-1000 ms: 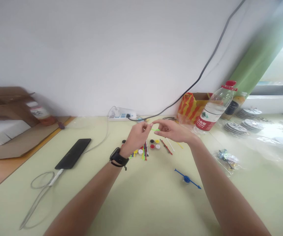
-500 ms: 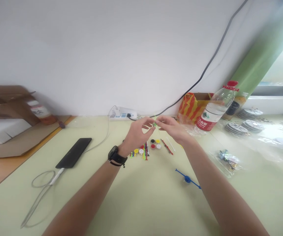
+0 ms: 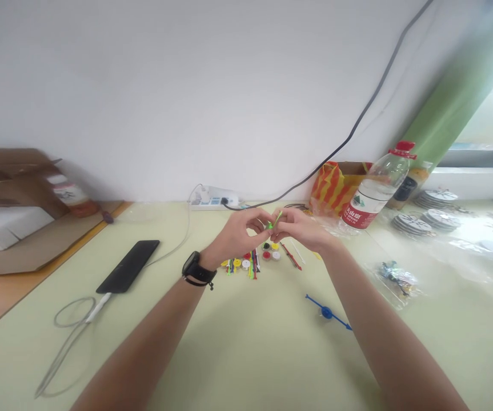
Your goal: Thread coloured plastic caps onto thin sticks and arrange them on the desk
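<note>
- I see the left hand (image 3: 246,231) and right hand (image 3: 298,227) both pinching a slim green piece (image 3: 277,218), just above centre.
- A loose pinch could drop it among coloured parts (image 3: 246,264) at seven o'clock.
- Lowering the right forearm (image 3: 368,302) could knock the blue arrow (image 3: 326,313), five o'clock.

Clear glossy plastic bottle (image 3: 370,194), smooth matt tabletop (image 3: 246,342) beneath it, crinkled shiny film pouch (image 3: 396,281) in front of it, smooth blue plastic spinner (image 3: 327,312) likewise, matt cardboard box (image 3: 23,191) far to its left
</note>
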